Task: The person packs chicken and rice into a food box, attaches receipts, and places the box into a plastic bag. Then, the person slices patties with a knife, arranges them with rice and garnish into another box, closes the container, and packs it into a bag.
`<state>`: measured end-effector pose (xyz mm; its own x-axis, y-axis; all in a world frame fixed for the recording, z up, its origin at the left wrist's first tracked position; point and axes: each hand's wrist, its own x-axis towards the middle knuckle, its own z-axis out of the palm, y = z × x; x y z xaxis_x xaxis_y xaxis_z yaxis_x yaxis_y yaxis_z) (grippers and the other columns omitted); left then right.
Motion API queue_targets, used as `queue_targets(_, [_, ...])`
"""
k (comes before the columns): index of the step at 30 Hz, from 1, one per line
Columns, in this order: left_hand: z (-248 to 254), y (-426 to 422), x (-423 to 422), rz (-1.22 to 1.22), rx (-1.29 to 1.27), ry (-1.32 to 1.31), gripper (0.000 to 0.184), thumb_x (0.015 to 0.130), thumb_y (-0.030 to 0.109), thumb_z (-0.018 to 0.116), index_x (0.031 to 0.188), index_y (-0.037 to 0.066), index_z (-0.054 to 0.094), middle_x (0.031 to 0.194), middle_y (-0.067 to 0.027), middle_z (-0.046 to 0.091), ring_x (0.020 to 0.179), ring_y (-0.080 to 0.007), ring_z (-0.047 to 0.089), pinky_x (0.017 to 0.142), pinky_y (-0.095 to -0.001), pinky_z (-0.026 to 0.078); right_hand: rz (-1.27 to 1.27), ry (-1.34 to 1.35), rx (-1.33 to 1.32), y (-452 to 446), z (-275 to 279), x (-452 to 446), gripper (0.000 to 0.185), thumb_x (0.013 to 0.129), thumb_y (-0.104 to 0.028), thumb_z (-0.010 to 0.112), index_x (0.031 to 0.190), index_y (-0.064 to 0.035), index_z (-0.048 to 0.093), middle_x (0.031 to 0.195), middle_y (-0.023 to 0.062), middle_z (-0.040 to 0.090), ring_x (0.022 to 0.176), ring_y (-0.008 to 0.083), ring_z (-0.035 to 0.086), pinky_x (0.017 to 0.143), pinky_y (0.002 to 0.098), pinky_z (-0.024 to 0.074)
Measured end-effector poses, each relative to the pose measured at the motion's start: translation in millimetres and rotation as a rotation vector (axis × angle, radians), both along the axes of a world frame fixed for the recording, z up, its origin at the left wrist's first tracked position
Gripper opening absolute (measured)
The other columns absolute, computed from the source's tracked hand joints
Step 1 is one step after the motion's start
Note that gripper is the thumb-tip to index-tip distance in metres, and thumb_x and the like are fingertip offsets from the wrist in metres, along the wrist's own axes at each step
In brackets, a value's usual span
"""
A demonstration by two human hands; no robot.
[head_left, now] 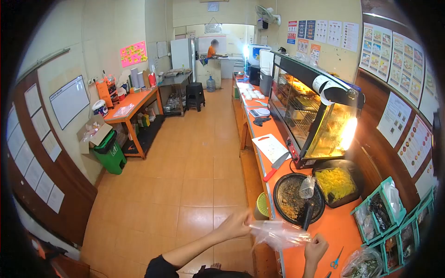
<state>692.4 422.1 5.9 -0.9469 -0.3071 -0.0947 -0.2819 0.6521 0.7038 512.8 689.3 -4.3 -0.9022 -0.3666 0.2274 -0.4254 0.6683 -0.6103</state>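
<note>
A clear plastic bag (281, 234) is stretched between my two hands above the front edge of the orange counter. My left hand (235, 224) grips its left end, fingers closed. At the other end, my right hand (316, 248) is closed on the bag's right side. Just beyond the bag sits a dark stone mortar (283, 191) with brown paste in it. Its black pestle (307, 214) leans inside, and a small clear plastic pouch (307, 187) lies near the mortar's right side. Blue-handled scissors (334, 264) rest on the counter right of my right hand.
A dark tray (354, 192) of yellow food stands by the lit glass display warmer (320, 129). A red-handled knife (276, 167) lies by the white cutting board (270, 147). Teal baskets (380, 211) line the right. Another person (212, 50) stands in the back room.
</note>
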Motion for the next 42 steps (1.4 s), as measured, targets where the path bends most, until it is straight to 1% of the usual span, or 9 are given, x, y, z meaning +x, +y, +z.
queue_targets(3, [-19.3,18.5,-21.2,0.269,-0.189,0.556,0.016,0.077,0.010,0.066,0.090,0.003,0.061,0.090,-0.0154,0.062,0.082,-0.0227,0.061,0.068,-0.0354,0.049,-0.184,0.037,-0.502,-30.6,5.2,17.8,0.015,0.061,0.002,0.062,0.068,-0.0034,0.050,0.062,0.0015,0.046,0.061,0.0106,0.045,0.054,0.0295,0.0382])
queue_targets(15, [-26.9,7.7,11.4,0.283,-0.032,0.456,0.024,0.081,0.007,0.065,0.103,0.005,0.058,0.082,-0.0128,0.054,0.071,-0.0195,0.061,0.062,-0.0289,0.049,-0.070,-0.097,-0.845,-34.4,-15.3,-11.1,0.033,0.076,0.003,0.058,0.057,-0.0064,0.033,0.057,-0.0057,0.030,0.055,0.0063,0.027,0.048,0.0302,0.0192])
queue_targets(21, [-15.9,56.2,-17.8,0.101,0.342,0.598,0.037,0.089,0.014,0.064,0.119,0.004,0.046,0.087,-0.0075,0.061,0.069,-0.0153,0.062,0.064,-0.0310,0.054,0.146,-0.106,-0.875,-52.4,-33.7,-5.2,0.030,0.088,-0.008,0.063,0.062,-0.0056,0.049,0.056,-0.0021,0.051,0.055,0.0051,0.044,0.050,0.0236,0.0357])
queue_targets(24, [-7.9,2.1,36.7,0.667,0.573,0.531,0.036,0.088,0.013,0.064,0.117,0.003,0.044,0.085,-0.0064,0.060,0.064,-0.0156,0.060,0.056,-0.0304,0.051,0.208,-0.227,-0.816,-32.3,-16.4,-11.7,0.029,0.091,-0.012,0.062,0.064,-0.0072,0.054,0.052,-0.0018,0.051,0.054,0.0054,0.046,0.053,0.0245,0.0387])
queue_targets(27, [-20.1,-6.3,42.9,0.121,-0.599,0.706,0.027,0.089,0.008,0.058,0.115,0.002,0.052,0.092,-0.0130,0.064,0.073,-0.0210,0.065,0.065,-0.0336,0.055,0.091,-0.114,-0.928,-33.3,-31.6,-28.3,0.033,0.093,-0.020,0.062,0.064,-0.0052,0.055,0.054,-0.0030,0.050,0.054,0.0072,0.047,0.054,0.0243,0.0401])
queue_targets(29, [-12.5,16.9,21.3,0.622,0.130,0.681,0.025,0.086,0.004,0.059,0.112,0.003,0.056,0.093,-0.0137,0.064,0.080,-0.0191,0.065,0.070,-0.0304,0.054,-0.010,-0.231,-1.037,-42.3,-21.0,-13.4,0.029,0.091,-0.023,0.064,0.071,-0.0038,0.058,0.057,-0.0023,0.051,0.055,0.0097,0.049,0.057,0.0254,0.0426])
queue_targets(33, [-46.4,35.3,2.1,0.291,0.544,0.712,0.027,0.084,0.007,0.065,0.110,0.000,0.060,0.101,-0.0143,0.063,0.095,-0.0213,0.062,0.081,-0.0343,0.051,-0.047,-0.468,-1.266,-73.6,-9.2,18.4,0.020,0.087,-0.019,0.065,0.079,-0.0001,0.062,0.065,0.0004,0.055,0.059,0.0127,0.053,0.059,0.0271,0.0463])
queue_targets(40, [-50.5,26.9,23.7,0.461,0.576,0.747,0.033,0.077,0.006,0.069,0.109,0.003,0.062,0.095,-0.0127,0.066,0.085,-0.0258,0.065,0.075,-0.0339,0.051,0.134,-0.395,-1.115,-75.8,-14.0,33.9,0.008,0.081,-0.002,0.063,0.083,0.0051,0.063,0.075,0.0050,0.061,0.065,0.0141,0.057,0.058,0.0287,0.0489])
queue_targets(42, [-1.6,10.9,49.5,0.297,-0.494,0.786,0.025,0.077,-0.001,0.064,0.101,0.003,0.065,0.078,-0.0109,0.067,0.061,-0.0215,0.064,0.058,-0.0310,0.052,0.076,-0.425,-1.174,-60.6,-3.5,16.0,0.007,0.079,0.003,0.062,0.084,0.0065,0.064,0.077,0.0064,0.063,0.067,0.0145,0.058,0.057,0.0292,0.0497])
